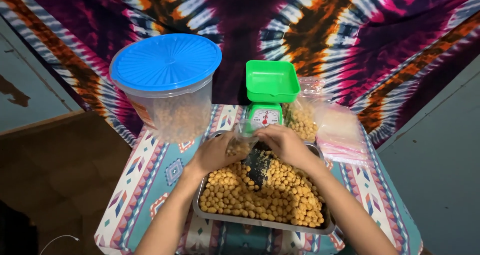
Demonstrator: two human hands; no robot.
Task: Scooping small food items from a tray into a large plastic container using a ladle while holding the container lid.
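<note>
A metal tray full of small round yellow snacks lies on the patterned table. Over its far end, my left hand and my right hand together hold a small clear plastic bag partly filled with the snacks. A dark scoop sticks out of the heap just below my right hand; whether that hand grips it I cannot tell. Right behind my hands stands a green kitchen scale with an empty green pan on top.
A big clear tub with a blue lid, holding more snacks, stands at the back left. A filled bag of snacks and a stack of empty clear bags lie at the right. A tie-dye cloth hangs behind.
</note>
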